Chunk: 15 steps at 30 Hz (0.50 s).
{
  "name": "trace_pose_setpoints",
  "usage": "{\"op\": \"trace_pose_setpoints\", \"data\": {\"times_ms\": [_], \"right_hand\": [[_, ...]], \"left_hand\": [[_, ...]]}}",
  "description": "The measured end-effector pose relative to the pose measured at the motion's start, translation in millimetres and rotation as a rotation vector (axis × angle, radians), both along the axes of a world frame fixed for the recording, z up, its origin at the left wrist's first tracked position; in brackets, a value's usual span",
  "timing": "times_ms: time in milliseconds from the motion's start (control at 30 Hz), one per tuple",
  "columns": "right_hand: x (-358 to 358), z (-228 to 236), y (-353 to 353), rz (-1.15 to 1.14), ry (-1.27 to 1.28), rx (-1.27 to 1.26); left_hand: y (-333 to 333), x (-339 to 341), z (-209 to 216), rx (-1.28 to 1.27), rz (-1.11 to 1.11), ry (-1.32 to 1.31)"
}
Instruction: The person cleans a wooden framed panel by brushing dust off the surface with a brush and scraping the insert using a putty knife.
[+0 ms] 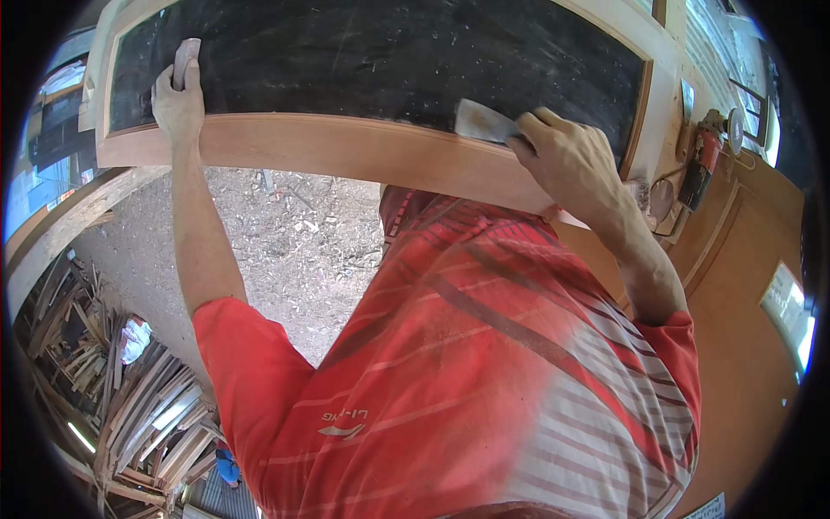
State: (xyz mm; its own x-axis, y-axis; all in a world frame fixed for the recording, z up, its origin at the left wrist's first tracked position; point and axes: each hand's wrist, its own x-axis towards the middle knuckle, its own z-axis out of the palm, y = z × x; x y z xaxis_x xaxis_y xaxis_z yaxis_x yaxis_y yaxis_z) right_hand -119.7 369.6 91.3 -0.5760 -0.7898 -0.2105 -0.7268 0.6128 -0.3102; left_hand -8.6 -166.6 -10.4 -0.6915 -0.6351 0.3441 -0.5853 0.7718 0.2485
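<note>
A pale wooden frame [337, 145] around a dark, dusty panel [346, 60] lies across the top of the view, in front of my body. My left hand [179, 108] is closed around a small pinkish flat piece [186, 54] at the panel's left end; its exact kind is unclear. In my right hand [572, 156] is a putty knife [484, 122], its wide metal blade pointing left over the panel's near edge and the frame's inner lip. The fingers wrap its handle, which is mostly hidden.
On the right, a red angle grinder [707, 154] rests on a brown wooden surface [735, 285], near another metal blade [687, 99]. Wood shavings cover the floor [285, 251]. Stacked wood offcuts [164, 415] fill the lower left, beside a timber beam [69, 221].
</note>
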Motion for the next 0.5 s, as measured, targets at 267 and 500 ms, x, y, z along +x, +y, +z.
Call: {"op": "trace_pose_setpoints", "data": {"times_ms": [267, 500], "right_hand": [[0.6, -5.2, -3.9, -0.013, -0.012, 0.004], [3.8, -13.6, -40.6, 0.109, -0.048, -0.023]], "left_hand": [[4.3, -2.2, 3.1, 0.063, 0.024, 0.01], [6.1, -0.9, -2.5, 0.082, 0.036, 0.047]]}}
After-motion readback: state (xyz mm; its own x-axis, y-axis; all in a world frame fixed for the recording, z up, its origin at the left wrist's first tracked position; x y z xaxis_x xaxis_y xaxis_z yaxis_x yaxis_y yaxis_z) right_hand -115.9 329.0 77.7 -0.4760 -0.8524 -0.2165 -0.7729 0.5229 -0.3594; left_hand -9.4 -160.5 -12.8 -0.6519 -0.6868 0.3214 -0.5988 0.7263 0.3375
